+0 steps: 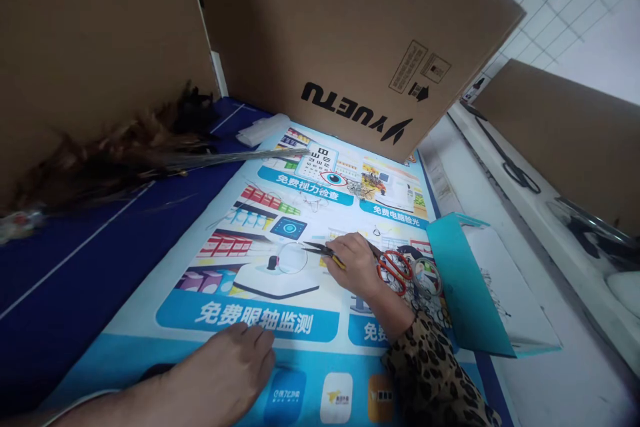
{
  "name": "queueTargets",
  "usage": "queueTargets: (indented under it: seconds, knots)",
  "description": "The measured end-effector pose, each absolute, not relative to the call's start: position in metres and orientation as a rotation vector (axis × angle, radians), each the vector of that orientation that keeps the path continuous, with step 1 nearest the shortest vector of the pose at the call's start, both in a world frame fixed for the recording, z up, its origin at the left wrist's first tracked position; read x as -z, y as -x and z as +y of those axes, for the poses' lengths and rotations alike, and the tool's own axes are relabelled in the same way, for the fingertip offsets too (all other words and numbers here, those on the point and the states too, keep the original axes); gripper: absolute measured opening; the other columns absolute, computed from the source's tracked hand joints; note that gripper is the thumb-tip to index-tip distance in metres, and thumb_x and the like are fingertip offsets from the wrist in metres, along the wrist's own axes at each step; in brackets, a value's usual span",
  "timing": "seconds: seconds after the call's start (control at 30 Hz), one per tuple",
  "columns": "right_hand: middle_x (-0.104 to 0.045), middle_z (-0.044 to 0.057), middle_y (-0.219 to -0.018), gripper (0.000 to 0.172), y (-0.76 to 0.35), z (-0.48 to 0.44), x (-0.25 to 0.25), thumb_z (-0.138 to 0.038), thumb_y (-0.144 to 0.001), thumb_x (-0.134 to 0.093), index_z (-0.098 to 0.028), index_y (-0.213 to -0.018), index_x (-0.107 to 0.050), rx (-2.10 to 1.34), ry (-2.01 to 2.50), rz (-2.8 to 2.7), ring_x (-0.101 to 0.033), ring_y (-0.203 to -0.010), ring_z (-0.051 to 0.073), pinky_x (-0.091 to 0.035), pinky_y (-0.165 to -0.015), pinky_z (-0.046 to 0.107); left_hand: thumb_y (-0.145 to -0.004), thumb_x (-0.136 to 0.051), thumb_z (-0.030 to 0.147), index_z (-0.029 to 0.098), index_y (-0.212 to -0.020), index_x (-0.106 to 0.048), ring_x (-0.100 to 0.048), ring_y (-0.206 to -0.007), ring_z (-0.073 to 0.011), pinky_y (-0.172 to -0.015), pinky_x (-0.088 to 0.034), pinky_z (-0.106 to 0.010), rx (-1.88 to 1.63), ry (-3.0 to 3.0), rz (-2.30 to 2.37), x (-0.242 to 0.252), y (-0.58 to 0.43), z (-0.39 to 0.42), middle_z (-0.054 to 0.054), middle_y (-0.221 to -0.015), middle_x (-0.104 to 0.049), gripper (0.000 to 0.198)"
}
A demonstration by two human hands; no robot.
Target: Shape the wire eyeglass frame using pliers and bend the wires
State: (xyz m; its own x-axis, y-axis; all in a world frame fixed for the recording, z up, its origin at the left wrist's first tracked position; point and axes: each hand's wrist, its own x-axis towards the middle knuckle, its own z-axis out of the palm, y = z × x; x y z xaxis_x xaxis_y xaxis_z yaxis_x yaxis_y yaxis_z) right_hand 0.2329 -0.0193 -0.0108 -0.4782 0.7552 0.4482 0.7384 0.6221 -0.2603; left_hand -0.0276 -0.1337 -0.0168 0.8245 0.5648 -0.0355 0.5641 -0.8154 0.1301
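My right hand (356,263) is closed on small thread snips (320,251) with dark blades and a yellow handle, the tips pointing left. The blades lie at the edge of a clear round lens (291,257) resting on the printed poster (280,307). My left hand (227,365) lies flat on the poster near its front edge, fingers together and stretched out, holding nothing. A leopard-print sleeve covers my right forearm.
Red-handled scissors (395,271) and more lenses lie just right of my right hand. A teal folded card box (463,287) stands at the right. A feather duster (120,153) lies at the left. Large cardboard boxes (350,33) wall the back.
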Motion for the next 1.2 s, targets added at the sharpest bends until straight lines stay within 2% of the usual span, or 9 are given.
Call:
queueTargets:
  seconds: [0.3, 0.33, 0.4, 0.53, 0.7, 0.8, 0.97, 1.07, 1.2]
  knots:
    - [-0.070, 0.008, -0.102, 0.023, -0.235, -0.018, 0.013, -0.027, -0.089, -0.062, -0.021, -0.111, -0.067, 0.018, 1.252, -2.218, -0.060, -0.097, 0.024, -0.048, -0.088, 0.042, -0.068, -0.064, -0.002, 0.018, -0.080, -0.071, -0.067, -0.068, -0.0269, -0.056, -0.044, -0.033, 0.028, -2.755, 0.832, -0.006, 0.026, -0.113, -0.008, -0.075, -0.072, 0.024]
    - [-0.070, 0.009, -0.102, 0.023, -0.235, -0.018, 0.013, -0.027, -0.089, -0.062, -0.021, -0.111, -0.067, 0.029, 1.276, -2.212, -0.059, -0.098, 0.024, -0.048, -0.089, 0.043, -0.069, -0.062, -0.001, 0.018, -0.084, -0.070, -0.069, -0.073, -0.0272, -0.060, -0.046, -0.034, 0.001, -2.702, 0.827, -0.012, 0.029, -0.108, -0.008, -0.082, -0.073, 0.026]
    - [-0.070, 0.009, -0.102, 0.022, -0.236, -0.017, 0.014, -0.027, -0.090, -0.061, -0.020, -0.110, -0.067, 0.050, 1.314, -2.213, -0.059, -0.097, 0.025, -0.047, -0.089, 0.043, -0.073, -0.057, 0.002, 0.019, -0.085, -0.066, -0.069, -0.072, -0.0259, -0.062, -0.047, -0.034, -0.015, -2.575, 0.861, -0.022, 0.033, -0.097, -0.006, -0.085, -0.073, 0.022]
    - [-0.069, 0.009, -0.101, 0.023, -0.235, -0.017, 0.013, -0.028, -0.089, -0.062, -0.019, -0.110, -0.067, 0.064, 1.367, -2.233, -0.058, -0.097, 0.025, -0.046, -0.090, 0.042, -0.078, -0.050, 0.008, 0.020, -0.077, -0.057, -0.064, -0.069, -0.0212, -0.060, -0.044, -0.029, -0.184, -2.278, 0.865, -0.030, 0.040, -0.072, -0.002, -0.076, -0.069, 0.014]
    - [-0.067, 0.009, -0.103, 0.024, -0.233, -0.017, 0.009, -0.029, -0.090, -0.061, -0.019, -0.111, -0.067, 0.025, 1.431, -2.279, -0.056, -0.098, 0.025, -0.045, -0.089, 0.041, -0.095, -0.040, 0.023, 0.022, -0.084, -0.043, -0.061, -0.069, -0.0149, -0.063, -0.048, -0.025, -0.540, -1.636, 0.704, -0.018, 0.042, -0.058, -0.001, -0.078, -0.068, 0.012]
    - [-0.067, 0.009, -0.104, 0.025, -0.233, -0.016, 0.008, -0.029, -0.091, -0.061, -0.019, -0.113, -0.066, 0.012, 1.439, -2.298, -0.056, -0.099, 0.025, -0.045, -0.089, 0.041, -0.100, -0.041, 0.029, 0.021, -0.090, -0.048, -0.063, -0.079, -0.0157, -0.071, -0.049, -0.027, -0.655, -1.527, 0.739, -0.012, 0.043, -0.058, -0.003, -0.086, -0.069, 0.014]
    - [-0.066, 0.009, -0.104, 0.025, -0.234, -0.015, 0.011, -0.030, -0.090, -0.062, -0.019, -0.111, -0.067, 0.017, 1.443, -2.305, -0.055, -0.099, 0.026, -0.045, -0.090, 0.042, -0.097, -0.050, 0.031, 0.022, -0.111, -0.059, -0.066, -0.098, -0.0203, -0.088, -0.050, -0.032, -0.704, -1.465, 0.814, -0.013, 0.046, -0.060, -0.004, -0.097, -0.073, 0.019]
    - [-0.066, 0.009, -0.105, 0.025, -0.235, -0.015, 0.011, -0.031, -0.090, -0.062, -0.019, -0.111, -0.067, 0.009, 1.444, -2.315, -0.055, -0.100, 0.026, -0.045, -0.090, 0.042, -0.097, -0.050, 0.031, 0.022, -0.104, -0.068, -0.065, -0.103, -0.0216, -0.091, -0.049, -0.032, -0.694, -1.543, 0.865, -0.013, 0.047, -0.058, -0.004, -0.102, -0.073, 0.021]
    - [-0.066, 0.009, -0.106, 0.026, -0.234, -0.016, 0.010, -0.031, -0.090, -0.061, -0.019, -0.113, -0.066, 0.005, 1.452, -2.320, -0.055, -0.100, 0.026, -0.045, -0.090, 0.042, -0.097, -0.049, 0.030, 0.022, -0.100, -0.070, -0.067, -0.095, -0.0197, -0.083, -0.051, -0.028, -0.574, -1.618, 0.838, -0.009, 0.046, -0.055, -0.003, -0.099, -0.073, 0.023]
